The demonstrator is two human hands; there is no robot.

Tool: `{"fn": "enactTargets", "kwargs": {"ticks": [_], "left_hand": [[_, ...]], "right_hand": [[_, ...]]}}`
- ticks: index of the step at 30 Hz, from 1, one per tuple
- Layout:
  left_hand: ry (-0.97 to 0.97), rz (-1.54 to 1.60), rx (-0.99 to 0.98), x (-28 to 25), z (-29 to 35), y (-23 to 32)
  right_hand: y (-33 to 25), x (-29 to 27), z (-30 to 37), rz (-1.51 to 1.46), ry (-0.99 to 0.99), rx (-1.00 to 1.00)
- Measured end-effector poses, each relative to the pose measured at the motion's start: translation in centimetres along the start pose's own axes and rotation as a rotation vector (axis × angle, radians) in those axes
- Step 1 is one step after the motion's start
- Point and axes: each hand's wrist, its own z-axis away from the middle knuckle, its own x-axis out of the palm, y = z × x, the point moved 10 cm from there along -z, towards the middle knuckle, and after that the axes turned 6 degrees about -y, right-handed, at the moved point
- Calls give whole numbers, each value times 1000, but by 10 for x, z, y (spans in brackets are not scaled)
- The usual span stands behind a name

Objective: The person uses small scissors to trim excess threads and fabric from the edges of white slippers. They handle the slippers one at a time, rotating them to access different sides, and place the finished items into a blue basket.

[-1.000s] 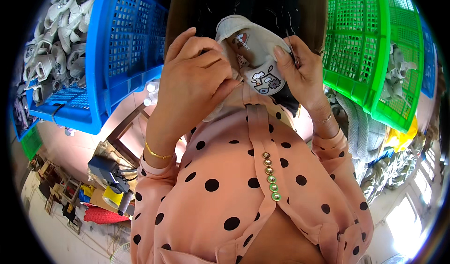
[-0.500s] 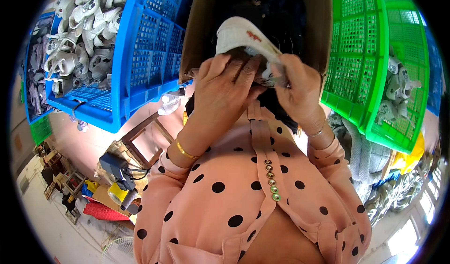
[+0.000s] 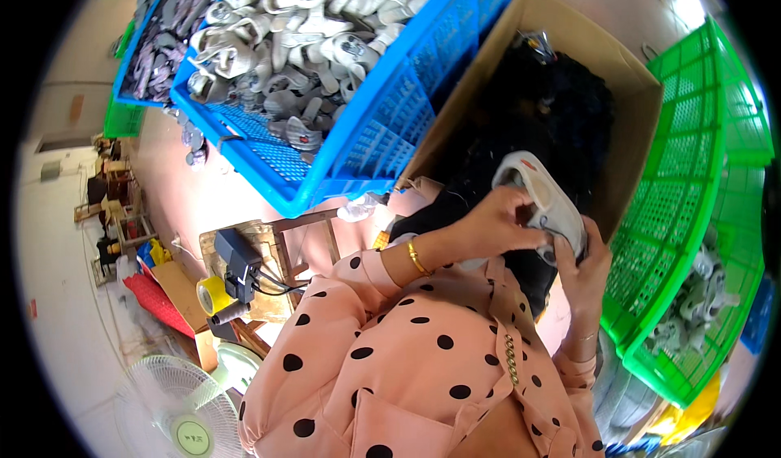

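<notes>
A small white shoe [image 3: 560,204] with a red mark on its heel is held between both hands. My left hand [image 3: 498,224] grips its near left side, thumb and fingers pinched at the opening. My right hand [image 3: 587,267] closes around the toe end from the right, partly hiding it. Under and beyond the shoe lies dark, fluffy material [image 3: 569,92] in an open cardboard box [image 3: 639,104].
At the left, a blue plastic crate [image 3: 281,191] is heaped with white shoes. Green crates [image 3: 679,173] stand at the right, one with grey-white shoes [image 3: 691,307]. A small wooden table bears a black device [image 3: 237,255] and yellow tape [image 3: 214,295]; nearby is a fan [image 3: 183,413].
My view has swung, so box and blue crate appear further right. Both hands still hold the shoe, now turned with its toe towards my right hand, which has shifted down around that end.
</notes>
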Motion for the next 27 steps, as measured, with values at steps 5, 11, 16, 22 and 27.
{"fn": "enactTargets", "kwargs": {"ticks": [5, 11, 16, 22, 27], "left_hand": [[-151, 40, -55, 0, 5, 19], [-114, -738, -22, -1, 24, 27], [-373, -289, -28, -21, 68, 105], [481, -780, 118, -217, 67, 231], [314, -956, -301, -337, 9, 132]], "right_hand": [[-41, 1, -5, -24, -15, -147], [-24, -13, -10, 57, -144, 30], [94, -125, 28, -194, 469, 358], [58, -188, 55, -930, 1190, 227], [111, -73, 27, -1151, 643, 428]]}}
